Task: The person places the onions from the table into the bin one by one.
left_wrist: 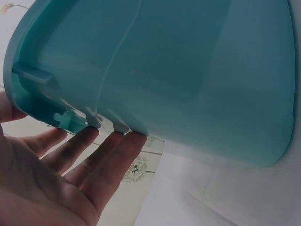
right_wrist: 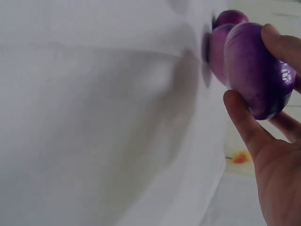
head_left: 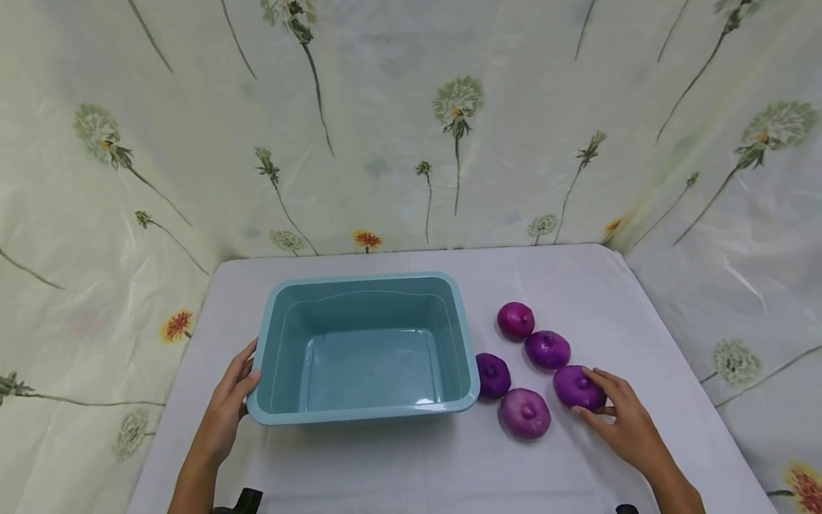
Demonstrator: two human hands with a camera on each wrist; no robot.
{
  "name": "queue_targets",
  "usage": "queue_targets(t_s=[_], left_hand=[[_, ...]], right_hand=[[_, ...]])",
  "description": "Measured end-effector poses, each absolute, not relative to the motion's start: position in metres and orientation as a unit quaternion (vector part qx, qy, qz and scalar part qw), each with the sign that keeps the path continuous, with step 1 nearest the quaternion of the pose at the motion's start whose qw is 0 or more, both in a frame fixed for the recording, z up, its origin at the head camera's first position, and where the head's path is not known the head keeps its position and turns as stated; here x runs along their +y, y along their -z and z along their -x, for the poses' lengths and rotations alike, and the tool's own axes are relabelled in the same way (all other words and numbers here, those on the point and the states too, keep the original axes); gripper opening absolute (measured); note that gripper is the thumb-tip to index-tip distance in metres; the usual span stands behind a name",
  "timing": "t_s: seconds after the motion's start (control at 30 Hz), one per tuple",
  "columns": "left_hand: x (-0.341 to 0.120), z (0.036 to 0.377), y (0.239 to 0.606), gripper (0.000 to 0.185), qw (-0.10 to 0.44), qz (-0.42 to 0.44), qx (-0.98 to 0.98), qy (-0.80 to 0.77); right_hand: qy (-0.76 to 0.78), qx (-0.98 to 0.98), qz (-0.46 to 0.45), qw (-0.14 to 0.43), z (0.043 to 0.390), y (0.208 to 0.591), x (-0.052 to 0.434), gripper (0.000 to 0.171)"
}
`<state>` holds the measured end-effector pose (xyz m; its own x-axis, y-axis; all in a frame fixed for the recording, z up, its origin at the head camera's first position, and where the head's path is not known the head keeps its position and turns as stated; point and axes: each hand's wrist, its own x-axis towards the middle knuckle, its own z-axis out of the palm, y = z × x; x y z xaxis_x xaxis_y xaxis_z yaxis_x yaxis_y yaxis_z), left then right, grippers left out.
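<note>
Resting w/ straight fingers against the teal tub's [head_left: 363,350] near-left corner, left hand [head_left: 230,401] grips nothing. Right hand [head_left: 621,417] has thumb & fingers curled round a purple onion [head_left: 578,387] still lying on white tablecloth [head_left: 578,285], right of tub. Four more onions [head_left: 547,349] sit just beside it, btw hand & tub. Floral sheet [head_left: 385,128] behind.

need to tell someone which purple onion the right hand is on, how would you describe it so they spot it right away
Start at the teal tub on the white table; five purple onions lie just to its right. The one meant is the onion at the near right end of that cluster. It alone has the right hand on it, thumb and fingers pinching its sides, while the other four lie untouched.
</note>
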<state>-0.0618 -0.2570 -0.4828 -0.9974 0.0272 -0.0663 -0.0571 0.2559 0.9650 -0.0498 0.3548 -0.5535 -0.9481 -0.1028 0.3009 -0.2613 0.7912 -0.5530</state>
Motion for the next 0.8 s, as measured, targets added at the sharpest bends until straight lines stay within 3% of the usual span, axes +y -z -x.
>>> queue_targets(t_s=[0.4,0.8], left_hand=[[-0.258,0.061,0.483,0.052,0.03,0.006,0.791,-0.611],[-0.258,0.063,0.486,0.054,0.027,0.004,0.778,-0.627]], right_hand=[[-0.303,-0.934,-0.13,0.135,0.074,0.491,0.349,0.077],[-0.368,-0.889,-0.249,0.111,0.122,0.433,0.286,0.082]])
